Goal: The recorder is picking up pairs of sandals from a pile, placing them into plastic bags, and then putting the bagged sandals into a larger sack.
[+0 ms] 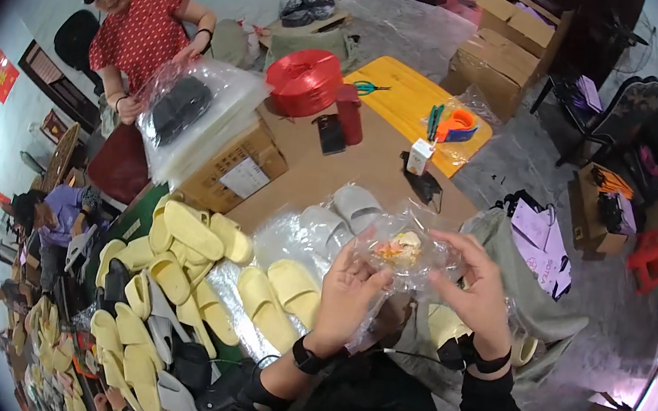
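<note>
Between my two hands is a small clear plastic bag [415, 255] with small yellow, orange and whitish pieces inside; their kind cannot be made out. My left hand [348, 293] grips the bag's left side, palm partly turned up. At its right side, the thumb and fingers of my right hand [473, 291] hold the film. Just beyond the bag, a pair of grey slippers [335, 222] lies on clear plastic wrap. A yellow pair [280, 296] rests beside my left hand, on silvery wrap.
Yellow slippers [193, 232] pile up at left. Past them stands a cardboard box [238, 162] topped with clear bags, where a co-worker [147, 29] handles a bagged dark item. A red tape roll [305, 83], phone [331, 134], small white carton [419, 157] and orange tape dispenser [456, 127] occupy the table.
</note>
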Available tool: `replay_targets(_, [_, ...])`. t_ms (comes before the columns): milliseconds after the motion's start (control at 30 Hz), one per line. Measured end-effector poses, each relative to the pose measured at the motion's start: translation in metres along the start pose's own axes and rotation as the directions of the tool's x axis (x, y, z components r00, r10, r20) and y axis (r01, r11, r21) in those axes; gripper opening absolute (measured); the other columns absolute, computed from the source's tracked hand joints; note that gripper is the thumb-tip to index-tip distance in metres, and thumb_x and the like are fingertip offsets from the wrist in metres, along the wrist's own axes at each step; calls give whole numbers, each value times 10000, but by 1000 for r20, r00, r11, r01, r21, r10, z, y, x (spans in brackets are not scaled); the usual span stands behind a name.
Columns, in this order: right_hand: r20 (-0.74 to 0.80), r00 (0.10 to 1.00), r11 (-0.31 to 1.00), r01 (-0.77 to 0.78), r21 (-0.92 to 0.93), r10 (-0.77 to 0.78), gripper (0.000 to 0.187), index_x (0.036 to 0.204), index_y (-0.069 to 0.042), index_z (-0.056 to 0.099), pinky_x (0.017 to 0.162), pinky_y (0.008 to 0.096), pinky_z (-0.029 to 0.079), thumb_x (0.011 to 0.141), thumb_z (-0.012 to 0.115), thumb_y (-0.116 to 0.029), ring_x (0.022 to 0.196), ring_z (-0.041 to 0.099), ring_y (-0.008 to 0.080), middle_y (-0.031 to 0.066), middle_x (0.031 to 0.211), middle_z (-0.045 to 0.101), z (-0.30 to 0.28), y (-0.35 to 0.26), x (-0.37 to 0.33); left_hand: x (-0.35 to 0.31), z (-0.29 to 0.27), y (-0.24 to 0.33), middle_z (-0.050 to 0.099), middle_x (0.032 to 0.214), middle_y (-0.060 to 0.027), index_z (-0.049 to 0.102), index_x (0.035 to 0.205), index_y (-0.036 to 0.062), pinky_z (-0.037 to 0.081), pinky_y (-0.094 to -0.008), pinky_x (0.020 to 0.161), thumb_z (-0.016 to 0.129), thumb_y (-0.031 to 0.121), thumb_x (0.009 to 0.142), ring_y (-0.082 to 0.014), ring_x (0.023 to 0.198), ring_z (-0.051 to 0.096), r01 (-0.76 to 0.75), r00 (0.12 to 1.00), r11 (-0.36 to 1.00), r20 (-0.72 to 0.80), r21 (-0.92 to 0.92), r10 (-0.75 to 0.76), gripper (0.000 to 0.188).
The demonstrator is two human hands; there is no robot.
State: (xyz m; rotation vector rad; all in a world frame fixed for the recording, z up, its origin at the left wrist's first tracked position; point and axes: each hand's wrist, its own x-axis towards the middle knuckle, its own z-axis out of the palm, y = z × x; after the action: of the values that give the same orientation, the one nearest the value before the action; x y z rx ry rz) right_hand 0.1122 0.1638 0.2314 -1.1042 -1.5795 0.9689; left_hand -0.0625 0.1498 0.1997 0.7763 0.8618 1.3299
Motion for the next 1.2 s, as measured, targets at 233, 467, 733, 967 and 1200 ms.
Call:
replay_targets(233, [-33,968,935,-231,268,248,389,1140,-32,539,764,228,442,763,627,4,921,540,106,25,1044,573,-34,77,12,55,19,-60,499,1184,-103,241,1375,44,470,-247,769,557,-41,823,-117,921,542,188,979,976,62,107,-196,641])
replay_targets(467, [-139,919,732,-195,653,368,313,1090,-22,536,763,237,465,786,581,38,888,548,97,30,1018,567,-69,158,32,89,57,-104,295,1365,-150,36,1428,110,443,-252,851,565,-30,827,-155,1043,495,171,978,973,92,156,-187,813])
replay_targets(733, [-445,834,855,-60,515,327,282,1093,-34,529,707,233,447,816,581,-32,846,544,100,19,956,570,-115,287,118,57,21,-112,447,1266,-111,392,1265,-10,400,-289,927,560,3,843,-177,1081,495,-14,979,863,183,505,-91,454])
replay_targets(967, [-438,865,957,-141,254,243,248,1042,-24,571,728,224,437,799,564,25,820,539,89,13,900,592,-80,389,200,-35,-66,-107,634,911,-53,571,1045,3,480,-247,694,541,45,870,-131,811,586,363,932,773,-177,521,-318,182])
replay_targets(1200, [-336,919,977,-171,127,205,243,1007,-10,580,768,249,448,773,566,55,845,570,125,40,950,614,-52,458,238,-93,-95,-119,577,1016,-105,501,1134,9,420,-391,827,624,243,838,-233,912,547,615,770,760,-368,209,-522,396])
